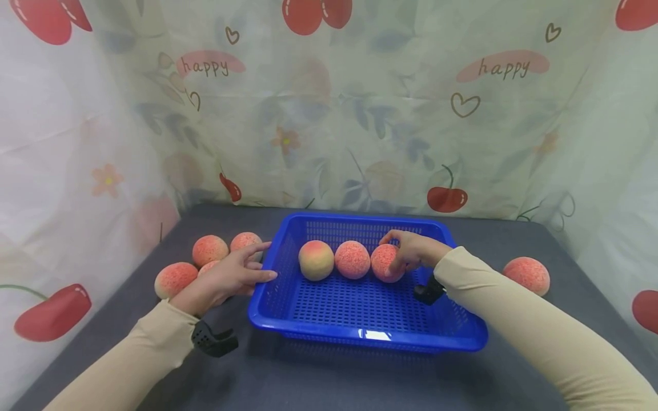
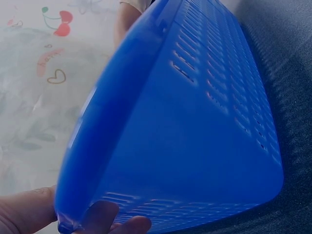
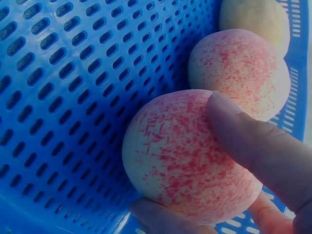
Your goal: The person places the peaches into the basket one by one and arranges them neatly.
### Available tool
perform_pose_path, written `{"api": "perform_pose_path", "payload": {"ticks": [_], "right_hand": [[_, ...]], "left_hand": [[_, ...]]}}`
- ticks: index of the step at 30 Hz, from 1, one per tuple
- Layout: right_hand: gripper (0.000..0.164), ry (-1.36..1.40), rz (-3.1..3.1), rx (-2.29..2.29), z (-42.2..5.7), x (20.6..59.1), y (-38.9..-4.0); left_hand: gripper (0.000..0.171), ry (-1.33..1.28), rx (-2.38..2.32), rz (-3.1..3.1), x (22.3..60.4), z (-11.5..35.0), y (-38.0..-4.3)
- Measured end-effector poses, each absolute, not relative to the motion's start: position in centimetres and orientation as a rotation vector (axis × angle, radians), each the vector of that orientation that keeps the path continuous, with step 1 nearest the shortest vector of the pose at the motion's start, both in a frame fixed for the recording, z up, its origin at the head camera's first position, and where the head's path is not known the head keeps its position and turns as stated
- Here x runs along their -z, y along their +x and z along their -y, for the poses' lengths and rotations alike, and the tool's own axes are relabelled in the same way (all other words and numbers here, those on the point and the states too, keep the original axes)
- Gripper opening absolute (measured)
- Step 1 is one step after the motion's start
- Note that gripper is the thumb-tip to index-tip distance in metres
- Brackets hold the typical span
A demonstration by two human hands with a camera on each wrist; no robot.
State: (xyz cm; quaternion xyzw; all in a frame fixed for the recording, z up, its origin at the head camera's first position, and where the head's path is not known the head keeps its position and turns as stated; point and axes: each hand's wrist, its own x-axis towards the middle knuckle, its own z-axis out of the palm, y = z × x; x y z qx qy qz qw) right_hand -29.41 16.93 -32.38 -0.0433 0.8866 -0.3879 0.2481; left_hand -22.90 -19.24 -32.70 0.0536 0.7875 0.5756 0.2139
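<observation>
A blue plastic basket (image 1: 360, 302) holds three peaches in a row. The leftmost peach (image 1: 316, 261) is yellow and pink; the middle peach (image 1: 352, 260) is speckled pink. My right hand (image 1: 415, 251) grips the rightmost peach (image 1: 385, 263) in the basket. In the right wrist view, its thumb (image 3: 253, 141) lies on top of that speckled peach (image 3: 190, 161), with fingers around the underside. At the basket's left rim is my left hand (image 1: 231, 274). The left wrist view shows its thumb (image 2: 29, 209) and fingers on opposite sides of the rim (image 2: 80, 180), pinching it.
Several more peaches, one of them at the far left (image 1: 176, 279), lie on the dark table left of the basket, partly behind my left hand. Another peach (image 1: 526, 275) sits to the right, beyond my right sleeve. A printed curtain (image 1: 349, 114) encloses the back and sides.
</observation>
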Motion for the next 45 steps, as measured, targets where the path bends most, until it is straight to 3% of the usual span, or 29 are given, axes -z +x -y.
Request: {"api": "perform_pose_path", "payload": {"ticks": [45], "right_hand": [[0.076,-0.092,-2.332,1.082,-17.59,32.86,-29.60]], "left_hand": [[0.080,0.134,-1.582,-2.205,32.68,19.22,-22.89]]}}
